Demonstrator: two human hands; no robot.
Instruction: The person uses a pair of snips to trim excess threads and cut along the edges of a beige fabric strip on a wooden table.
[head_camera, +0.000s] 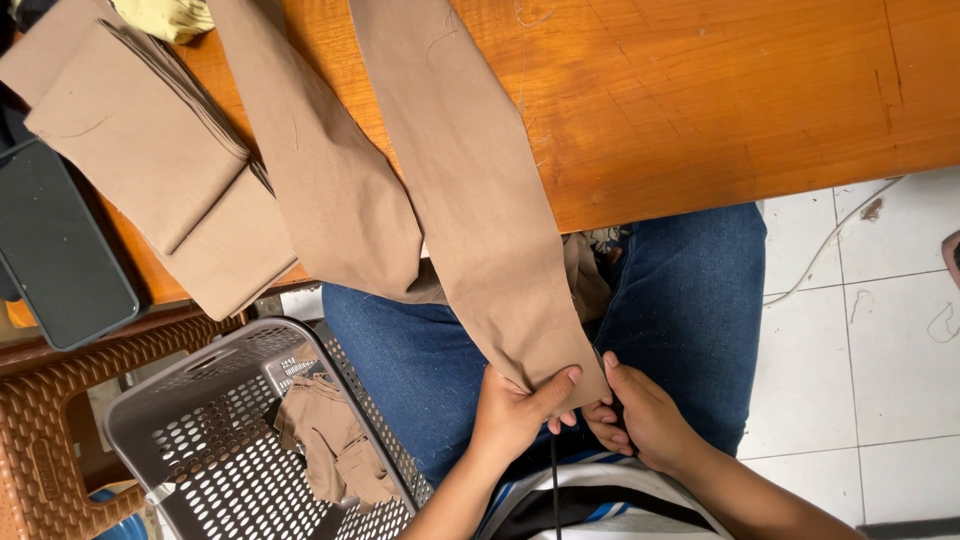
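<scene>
Long tan fabric strip (470, 190), draped off the orange wooden bench (720, 90) and down over the lap in blue jeans (690, 300), lower end held just above the knees. Left hand (512, 412) closed on that end, thumb stretched across the cloth's face, fingers tucked behind. Right hand (640, 415) touching the same end from the other side, fingers curled in under the edge, pinching it; fingertips of both hands meeting beneath the fabric. Just beside, a second tan strip (330, 170), lying parallel on the bench and hanging over its edge. Further left, a folded stack of tan pieces (150, 160), resting on the bench corner. Dark phone (55, 250) near that stack, at the frame's left edge. Below, a grey perforated basket (215, 455) with a crumpled tan piece (330, 440) inside, next to a brown woven plastic stool (40, 440). White tiled floor (870, 350) on the right.
</scene>
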